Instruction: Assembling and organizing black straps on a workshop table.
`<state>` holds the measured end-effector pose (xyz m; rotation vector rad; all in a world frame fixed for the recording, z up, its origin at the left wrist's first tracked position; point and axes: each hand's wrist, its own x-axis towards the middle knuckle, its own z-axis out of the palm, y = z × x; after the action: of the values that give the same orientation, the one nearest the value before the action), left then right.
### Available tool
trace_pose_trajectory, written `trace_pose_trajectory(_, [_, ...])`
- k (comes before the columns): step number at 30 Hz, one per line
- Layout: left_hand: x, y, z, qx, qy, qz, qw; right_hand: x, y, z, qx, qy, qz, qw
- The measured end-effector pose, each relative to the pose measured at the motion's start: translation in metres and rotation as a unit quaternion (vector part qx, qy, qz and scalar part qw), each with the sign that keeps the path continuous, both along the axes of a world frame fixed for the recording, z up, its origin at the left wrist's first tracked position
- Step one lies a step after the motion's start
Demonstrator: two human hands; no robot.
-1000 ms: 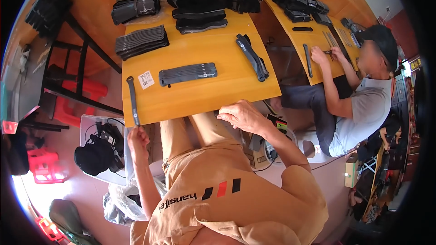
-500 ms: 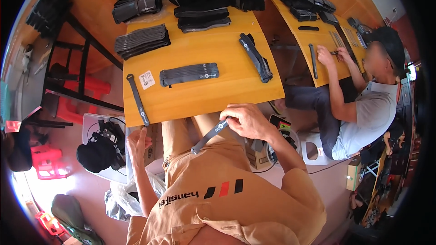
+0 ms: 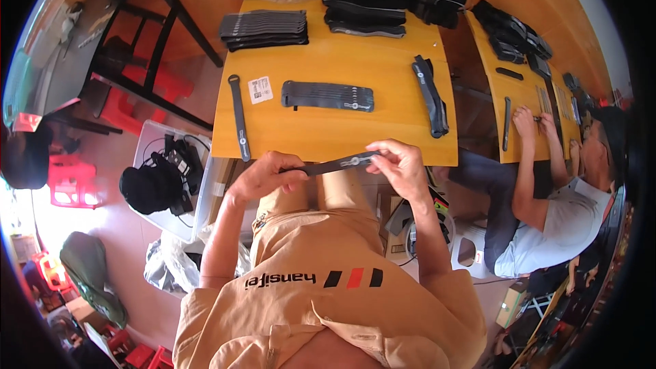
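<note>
A dark grey strap (image 3: 339, 163) with a small pale print is stretched between my hands, above my lap at the table's near edge. Its left end is pinched in my left hand (image 3: 268, 176). Fingers and thumb of my right hand (image 3: 402, 167) close on its right end. Just beyond lies a fanned row of grey straps (image 3: 328, 96) on the wooden table (image 3: 342, 135). One single strap (image 3: 239, 119) with a looped end lies at the left, beside a white printed label (image 3: 260, 90). A folded bundle of straps (image 3: 430, 99) rests near the right edge.
Stacked straps (image 3: 263, 30) and dark bundles (image 3: 365, 10) fill the table's far side. To the left stands a white bin (image 3: 164, 219) of black items by a black metal frame (image 3: 160, 48). At the right, a co-worker (image 3: 557, 212) handles something small at another table (image 3: 488, 48).
My left hand has come up from beside the table and taken the strap's free end. The strap has swung from hanging at a slant to nearly level. The view has shifted.
</note>
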<state>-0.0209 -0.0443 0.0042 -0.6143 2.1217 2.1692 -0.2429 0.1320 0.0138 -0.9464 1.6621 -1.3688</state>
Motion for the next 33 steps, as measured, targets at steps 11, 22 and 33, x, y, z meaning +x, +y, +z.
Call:
trace_pose_trajectory(11, [-0.026, -0.044, -0.045, -0.065, -0.03, 0.271, 0.96, -0.023, -0.037, -0.055, 0.002, -0.069, -0.143, 0.987])
trace_pose_trajectory(22, [-0.05, -0.061, -0.064, -0.099, -0.009, 0.365, 0.926, -0.035, -0.059, -0.078, -0.003, -0.054, -0.219, 0.974])
trace_pose_trajectory(33, [-0.063, -0.058, -0.071, -0.165, -0.028, 0.409, 0.897, -0.036, -0.065, -0.087, -0.017, -0.046, -0.263, 0.964])
